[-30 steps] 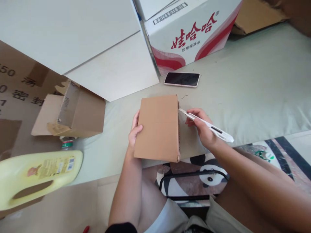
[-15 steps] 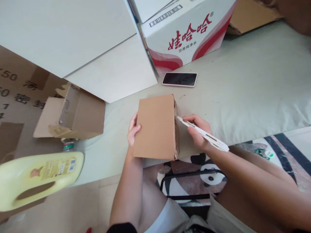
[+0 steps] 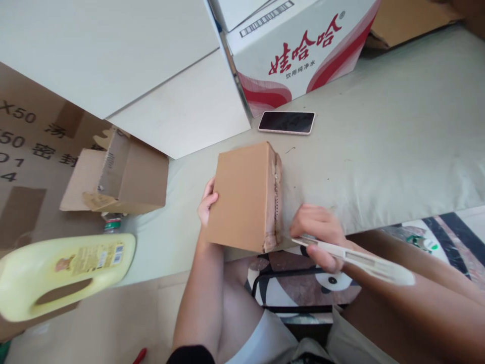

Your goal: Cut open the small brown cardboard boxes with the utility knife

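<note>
A small brown cardboard box (image 3: 238, 194) stands on the pale cushioned surface in front of me. My left hand (image 3: 208, 201) grips its left side, thumb on the near face and the other fingers partly hidden behind. Along the box's right side runs a taped seam with a ragged, split line. My right hand (image 3: 320, 235) is closed around a white utility knife (image 3: 364, 260), its tip pointing left toward the box's lower right corner. A short gap separates the knife tip from the cardboard.
A phone (image 3: 287, 123) lies behind the box, before a white and red carton (image 3: 303, 60). White panels (image 3: 182, 116) rise at back left. At left are an opened cardboard box (image 3: 140, 174), a bottle cap (image 3: 112, 224) and a yellow jug (image 3: 76, 263). A panda-print seat (image 3: 288, 288) is below.
My right hand has drawn the knife away from the box's seam, down and to the right. The box has turned slightly, showing more of its taped side. My left hand keeps its hold.
</note>
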Demonstrator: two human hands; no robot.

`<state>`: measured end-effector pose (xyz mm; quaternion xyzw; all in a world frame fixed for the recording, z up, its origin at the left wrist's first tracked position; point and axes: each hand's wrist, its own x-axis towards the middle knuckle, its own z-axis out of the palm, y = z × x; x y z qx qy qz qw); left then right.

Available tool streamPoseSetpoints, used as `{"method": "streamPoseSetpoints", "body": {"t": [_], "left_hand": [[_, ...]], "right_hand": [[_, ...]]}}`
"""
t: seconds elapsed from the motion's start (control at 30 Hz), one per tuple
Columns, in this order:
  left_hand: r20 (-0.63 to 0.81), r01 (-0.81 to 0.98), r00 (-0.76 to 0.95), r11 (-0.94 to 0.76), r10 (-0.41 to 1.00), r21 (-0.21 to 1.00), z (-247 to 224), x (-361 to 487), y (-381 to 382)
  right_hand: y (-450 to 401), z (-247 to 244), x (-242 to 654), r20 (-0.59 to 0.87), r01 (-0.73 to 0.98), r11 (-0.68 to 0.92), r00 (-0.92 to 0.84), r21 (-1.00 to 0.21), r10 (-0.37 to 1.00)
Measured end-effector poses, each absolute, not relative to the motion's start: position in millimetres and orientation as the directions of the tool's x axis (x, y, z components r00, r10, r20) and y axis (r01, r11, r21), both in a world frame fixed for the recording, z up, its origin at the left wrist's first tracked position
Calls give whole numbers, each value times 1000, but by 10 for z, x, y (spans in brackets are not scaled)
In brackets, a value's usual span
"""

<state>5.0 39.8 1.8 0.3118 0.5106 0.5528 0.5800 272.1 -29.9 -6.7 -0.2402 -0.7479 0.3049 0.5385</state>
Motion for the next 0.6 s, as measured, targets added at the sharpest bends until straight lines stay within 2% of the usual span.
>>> {"method": "streamPoseSetpoints", "body": {"t": [0.07, 0.2, 0.27, 0.33, 0.43, 0.5, 0.6], "left_hand": [[-250, -321, -116, 202, 961, 925, 19, 76, 387], [-209, -293, -89, 175, 974, 940, 7, 128, 367], [-185, -297, -90, 151, 979, 943, -1, 151, 364], [-178, -299, -90, 143, 980, 944, -4, 173, 368], [-171, -281, -93, 139, 981, 949, -1, 202, 378], [-160, -273, -101, 127, 982, 954, 5, 219, 377], [-166, -278, -96, 134, 981, 951, 7, 239, 365]], "right_hand": [[-279, -58, 2764, 610, -80, 615, -274, -785, 743], [-123, -61, 2903, 366, -155, 380, 112, -912, 924], [-17, -39, 3016, 207, -61, 234, 293, -970, 933], [71, -19, 3144, 143, 178, 75, 407, -981, 902], [140, -76, 3297, 146, 545, -86, 368, -834, 919], [150, -176, 3335, 171, 688, -59, 261, -724, 950], [133, -293, 3293, 253, 801, 69, 104, -595, 962]]}}
